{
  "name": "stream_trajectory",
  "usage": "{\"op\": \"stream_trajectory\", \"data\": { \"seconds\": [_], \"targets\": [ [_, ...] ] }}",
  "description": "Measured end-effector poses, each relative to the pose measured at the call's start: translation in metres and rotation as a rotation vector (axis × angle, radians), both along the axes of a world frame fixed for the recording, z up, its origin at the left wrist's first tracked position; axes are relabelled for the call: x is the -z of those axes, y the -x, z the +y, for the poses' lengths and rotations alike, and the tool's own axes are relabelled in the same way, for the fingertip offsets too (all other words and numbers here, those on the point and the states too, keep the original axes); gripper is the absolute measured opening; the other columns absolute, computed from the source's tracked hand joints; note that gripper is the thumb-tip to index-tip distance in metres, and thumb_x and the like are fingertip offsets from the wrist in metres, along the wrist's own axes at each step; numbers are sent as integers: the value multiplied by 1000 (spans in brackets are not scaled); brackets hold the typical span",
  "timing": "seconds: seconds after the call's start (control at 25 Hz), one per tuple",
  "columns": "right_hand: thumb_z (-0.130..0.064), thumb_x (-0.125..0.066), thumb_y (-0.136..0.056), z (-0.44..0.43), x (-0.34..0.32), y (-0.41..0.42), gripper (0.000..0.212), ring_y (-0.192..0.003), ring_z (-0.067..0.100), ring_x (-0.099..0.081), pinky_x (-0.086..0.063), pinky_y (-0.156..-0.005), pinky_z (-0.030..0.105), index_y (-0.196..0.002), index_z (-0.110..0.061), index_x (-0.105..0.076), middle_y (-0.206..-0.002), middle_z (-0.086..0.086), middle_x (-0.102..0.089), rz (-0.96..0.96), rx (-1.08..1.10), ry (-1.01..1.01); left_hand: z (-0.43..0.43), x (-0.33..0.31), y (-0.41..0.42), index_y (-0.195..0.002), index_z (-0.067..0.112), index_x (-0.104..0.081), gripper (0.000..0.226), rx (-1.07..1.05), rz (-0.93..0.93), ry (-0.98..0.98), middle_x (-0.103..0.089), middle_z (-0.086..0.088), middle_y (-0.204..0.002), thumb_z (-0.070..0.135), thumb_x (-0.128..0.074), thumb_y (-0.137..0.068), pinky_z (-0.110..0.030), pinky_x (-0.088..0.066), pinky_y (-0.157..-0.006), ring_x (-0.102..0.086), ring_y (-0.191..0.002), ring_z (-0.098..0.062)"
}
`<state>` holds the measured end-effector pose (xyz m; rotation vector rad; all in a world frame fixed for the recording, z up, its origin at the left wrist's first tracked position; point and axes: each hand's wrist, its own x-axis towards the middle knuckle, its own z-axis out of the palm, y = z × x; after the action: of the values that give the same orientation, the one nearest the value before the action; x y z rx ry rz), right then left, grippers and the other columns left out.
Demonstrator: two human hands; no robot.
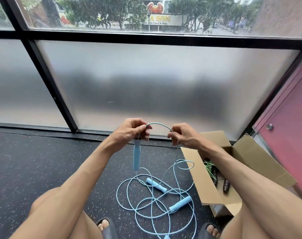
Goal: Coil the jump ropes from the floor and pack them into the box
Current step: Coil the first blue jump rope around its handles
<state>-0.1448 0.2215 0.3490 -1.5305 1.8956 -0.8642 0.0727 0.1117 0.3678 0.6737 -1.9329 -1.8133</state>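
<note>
Hands first: our left hand [133,130] pinches the blue rope [159,125] just above its dangling handle [136,157], our right hand [183,135] pinches it further along; most of it lies tangled on the floor [43,161]; the box [198,169] already holds a green rope [209,167], so we judge packing partly done.

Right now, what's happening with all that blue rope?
A person holds up a light blue jump rope. The left hand grips it just above a hanging handle, and the right hand pinches it further along, so a short arc runs between them. The rest lies tangled on the floor. The open cardboard box beside it already holds a green rope.
</note>
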Motion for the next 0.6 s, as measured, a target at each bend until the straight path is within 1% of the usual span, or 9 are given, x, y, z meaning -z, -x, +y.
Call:
{"op": "stream_trajectory", "data": {
  "seconds": [0.08,0.12,0.2,0.28,0.36,0.44,0.52,0.56,0.6],
  "targets": [
    [-9,-60,-96,-2,-4,0,15,-53,22,-63,-52,-57,34,-83,-4,-63,-64,14,-67,-23,54,103,0,0,-1,-111,-10,-63,26,51,-47,-13,-60,-9,-75,10,-49,-102,-23,-47,-58,-55,-62,-17],
    [-10,-60,-96,-3,-6,-1,14,-52,23,-63,-54,-56,36,-84,-3,-61,-63,14,-67,-35,78,155,1,1,-1,-109,-8,-64,28,74,-81,-15,-55,-7,-70,15,-50,-102,-23,-40,-53,-48,-57,-15],
    [-11,-62,-96,-7,-8,-4,13,-50,23,-62,-55,-53,37,-87,-4,-56,-63,15,-66,-74,126,237,3,2,1,-97,-4,-65,33,109,-113,-45,-38,0,-61,24,-49,-103,-26,-23,-51,-31,-53,-13],
    [-12,-65,-94,-10,-9,-6,17,-47,24,-60,-54,-48,36,-88,-6,-50,-61,16,-65,-106,169,286,3,0,2,-88,4,-62,32,135,-90,-115,-28,4,-58,28,-48,-103,-28,-16,-53,-22,-53,-11],
    [-14,-66,-93,-14,-7,-9,21,-46,26,-60,-52,-45,37,-85,-8,-48,-61,18,-65,-124,195,269,1,-3,0,-86,7,-58,27,172,-6,-244,-28,4,-58,24,-46,-103,-28,-14,-53,-23,-50,-10],
    [-16,-66,-94,-18,-1,-15,23,-45,26,-60,-51,-44,37,-84,-8,-46,-60,20,-65,-150,194,192,0,-7,-1,-93,5,-58,20,195,123,-369,-34,0,-60,15,-43,-103,-25,-20,-52,-29,-50,-11],
    [-19,-62,-97,-21,6,-24,24,-44,24,-61,-50,-45,33,-84,-10,-43,-60,19,-65,-171,147,86,3,-10,1,-103,2,-57,18,157,239,-412,-50,-6,-66,9,-41,-101,-25,-41,-55,-47,-55,-17],
    [-19,-59,-98,-22,10,-28,23,-47,26,-64,-52,-46,34,-85,-11,-41,-61,19,-66,-177,110,38,4,-10,4,-107,0,-57,20,116,296,-420,-60,-10,-73,8,-40,-101,-28,-51,-62,-59,-62,-22],
    [-18,-56,-100,-23,13,-31,22,-50,29,-66,-54,-49,37,-87,-11,-40,-64,20,-67,-182,74,-5,5,-10,7,-109,-1,-57,21,69,363,-433,-68,-15,-82,7,-39,-102,-33,-57,-73,-68,-73,-28]
  ]
}}
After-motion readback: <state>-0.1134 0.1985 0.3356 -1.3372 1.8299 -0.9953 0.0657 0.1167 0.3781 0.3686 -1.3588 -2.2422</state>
